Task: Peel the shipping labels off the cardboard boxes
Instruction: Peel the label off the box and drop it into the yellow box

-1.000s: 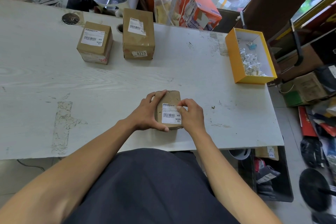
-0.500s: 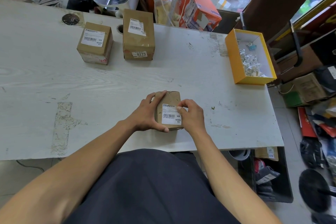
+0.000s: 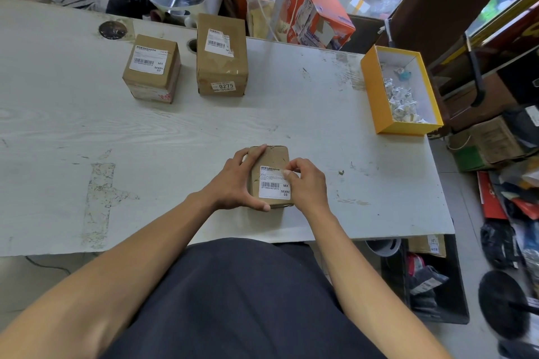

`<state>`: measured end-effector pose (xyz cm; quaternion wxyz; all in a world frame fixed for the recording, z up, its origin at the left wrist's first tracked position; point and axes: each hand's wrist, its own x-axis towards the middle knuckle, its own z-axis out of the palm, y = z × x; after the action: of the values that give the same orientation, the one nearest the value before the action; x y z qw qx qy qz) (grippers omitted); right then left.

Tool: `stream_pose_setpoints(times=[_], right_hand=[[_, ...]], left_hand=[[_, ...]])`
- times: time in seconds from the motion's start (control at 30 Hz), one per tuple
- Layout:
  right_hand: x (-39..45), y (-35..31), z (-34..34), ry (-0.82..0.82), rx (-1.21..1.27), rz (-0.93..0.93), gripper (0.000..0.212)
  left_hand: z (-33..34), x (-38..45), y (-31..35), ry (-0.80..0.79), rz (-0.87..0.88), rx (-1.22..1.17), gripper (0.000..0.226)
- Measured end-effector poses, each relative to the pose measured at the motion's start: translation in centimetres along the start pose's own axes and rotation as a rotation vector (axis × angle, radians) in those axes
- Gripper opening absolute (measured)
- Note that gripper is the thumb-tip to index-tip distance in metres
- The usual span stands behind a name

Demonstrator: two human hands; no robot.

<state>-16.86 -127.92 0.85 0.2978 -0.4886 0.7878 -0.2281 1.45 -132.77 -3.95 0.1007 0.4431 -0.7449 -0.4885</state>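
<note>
1. While two labelled cardboard boxes wait at the far left of the worn white table (image 3: 73, 131), a squat one (image 3: 151, 67) and a taller one (image 3: 221, 55) just beside it, each carries a white barcode sticker on top.
2. At the near edge, the left hand (image 3: 233, 183) grasps the side of a small brown box (image 3: 271, 175), fingers curled over its far corner and thumb along the front.
3. Its white shipping label (image 3: 274, 183), printed with a barcode and "MXRC 03", lies flat on the top face.
4. The right hand (image 3: 306, 183) has its fingertips pinched at the label's upper right corner.
5. Farther right, a yellow open tray (image 3: 370, 87) holds crumpled scraps.
6. Compared with half a second ago, the box sits in the same spot, and the right fingers have shifted onto the label's corner.
</note>
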Motion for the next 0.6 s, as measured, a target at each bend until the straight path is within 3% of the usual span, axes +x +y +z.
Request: stream_pose_setpoints(times=[0.6], right_hand=[[-0.16,-0.25,0.07,-0.008,-0.029,-0.024,0.008]], left_hand=[[-0.02,-0.07,-0.03,-0.005,0.003,-0.009,0.137]])
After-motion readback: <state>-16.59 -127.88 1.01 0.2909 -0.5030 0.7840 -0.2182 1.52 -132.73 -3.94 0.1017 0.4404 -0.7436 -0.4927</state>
